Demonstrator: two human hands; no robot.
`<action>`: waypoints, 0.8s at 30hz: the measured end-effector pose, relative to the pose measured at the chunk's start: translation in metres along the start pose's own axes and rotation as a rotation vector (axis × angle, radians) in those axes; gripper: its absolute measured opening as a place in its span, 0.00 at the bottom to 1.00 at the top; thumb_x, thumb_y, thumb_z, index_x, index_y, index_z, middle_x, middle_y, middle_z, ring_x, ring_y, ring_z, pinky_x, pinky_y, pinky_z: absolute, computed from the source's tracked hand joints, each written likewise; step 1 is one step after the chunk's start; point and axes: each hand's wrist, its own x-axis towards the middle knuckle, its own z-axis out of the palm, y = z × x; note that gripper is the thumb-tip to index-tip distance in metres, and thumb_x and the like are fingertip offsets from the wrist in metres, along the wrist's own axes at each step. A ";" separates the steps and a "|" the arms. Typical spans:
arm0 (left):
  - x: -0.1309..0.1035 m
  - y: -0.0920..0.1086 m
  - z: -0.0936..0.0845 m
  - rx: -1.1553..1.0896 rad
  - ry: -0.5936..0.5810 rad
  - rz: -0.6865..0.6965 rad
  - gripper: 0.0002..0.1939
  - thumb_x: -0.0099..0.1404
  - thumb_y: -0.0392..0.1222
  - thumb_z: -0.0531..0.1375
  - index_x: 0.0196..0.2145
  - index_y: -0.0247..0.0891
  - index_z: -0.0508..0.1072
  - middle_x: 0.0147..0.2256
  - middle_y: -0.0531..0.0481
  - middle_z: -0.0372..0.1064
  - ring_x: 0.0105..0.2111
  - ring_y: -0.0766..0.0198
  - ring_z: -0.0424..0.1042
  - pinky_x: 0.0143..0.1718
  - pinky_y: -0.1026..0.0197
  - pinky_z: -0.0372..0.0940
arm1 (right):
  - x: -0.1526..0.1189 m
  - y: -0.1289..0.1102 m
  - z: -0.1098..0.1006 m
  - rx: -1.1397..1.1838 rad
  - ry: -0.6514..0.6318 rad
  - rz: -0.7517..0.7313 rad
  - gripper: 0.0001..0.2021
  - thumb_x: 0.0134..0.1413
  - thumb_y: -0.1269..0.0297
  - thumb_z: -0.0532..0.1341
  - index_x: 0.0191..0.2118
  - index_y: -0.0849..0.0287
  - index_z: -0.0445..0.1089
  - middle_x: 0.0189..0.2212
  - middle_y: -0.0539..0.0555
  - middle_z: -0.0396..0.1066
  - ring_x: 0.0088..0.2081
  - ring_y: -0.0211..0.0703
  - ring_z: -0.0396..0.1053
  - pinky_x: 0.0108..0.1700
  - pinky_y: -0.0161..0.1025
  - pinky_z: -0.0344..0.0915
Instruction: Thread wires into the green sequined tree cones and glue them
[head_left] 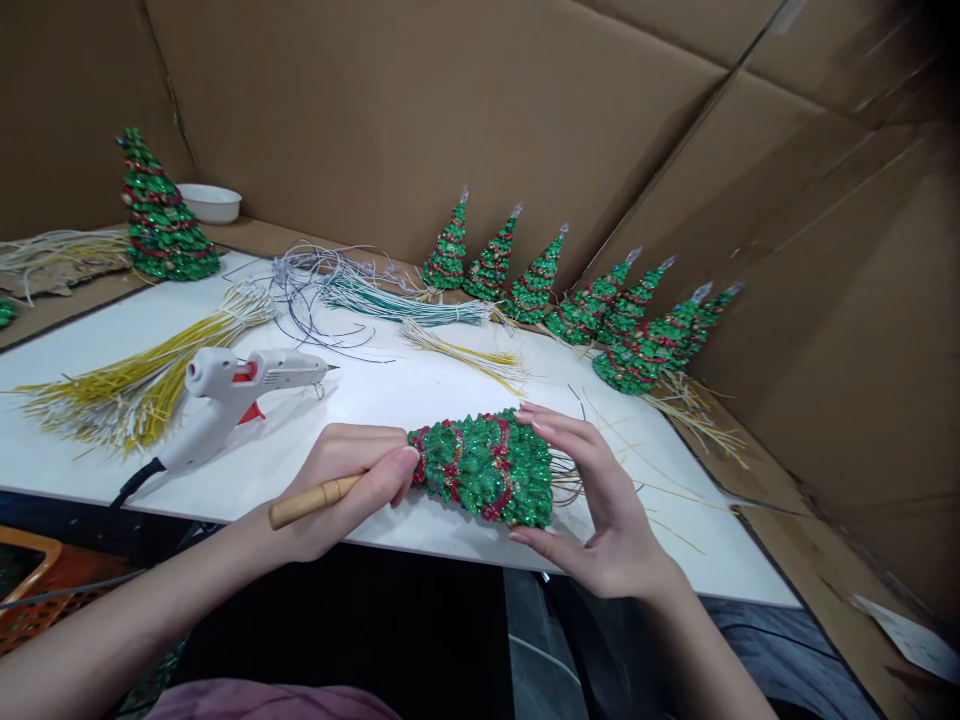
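A small green glittery Christmas tree with red garlands lies on its side over the front of the white table. My left hand is closed around its narrow top. The same hand also holds a tool with a wooden handle; the tool's other end is hidden. My right hand grips the wide base, thumb below and fingers above. Thin wires stick out of the base towards my right palm. Left of my hands, a white glue gun lies on the table, its nozzle pointing right.
Several finished-looking trees with clear tips line the cardboard wall. A larger tree stands back left by a white bowl. Bundles of yellow-white wires and green wires lie on the white tabletop. An orange basket sits below left.
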 end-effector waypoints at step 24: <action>0.018 0.000 -0.002 -0.028 0.106 -0.143 0.25 0.73 0.44 0.46 0.19 0.36 0.63 0.20 0.55 0.60 0.22 0.70 0.59 0.27 0.65 0.54 | 0.003 0.001 -0.007 -0.056 -0.079 0.108 0.40 0.52 0.62 0.68 0.67 0.49 0.50 0.63 0.59 0.56 0.65 0.56 0.54 0.66 0.55 0.57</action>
